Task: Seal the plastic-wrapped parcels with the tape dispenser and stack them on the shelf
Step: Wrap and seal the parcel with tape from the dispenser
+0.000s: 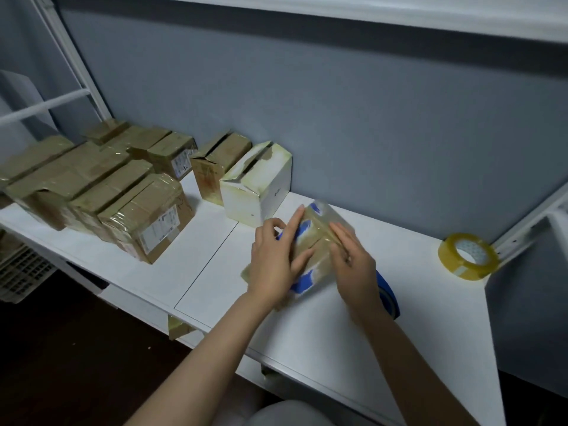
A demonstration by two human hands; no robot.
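Observation:
A small parcel [310, 241] with blue print, wrapped in clear tape, lies on the white shelf [215, 272] in the middle. My left hand [273, 262] rests on its left side with fingers stretched over the top. My right hand [353, 262] presses flat on its right side, fingers straight along the tape. A blue object [388, 298], partly hidden under my right wrist, lies just right of the parcel. A roll of yellowish clear tape [468, 256] stands at the shelf's far right.
Several taped brown boxes [101, 186] are stacked at the left. One brown box [215, 167] and a white box [261, 186] with torn flaps stand against the grey wall. White frame bars run at the left and right. A grey basket [21, 272] sits below left.

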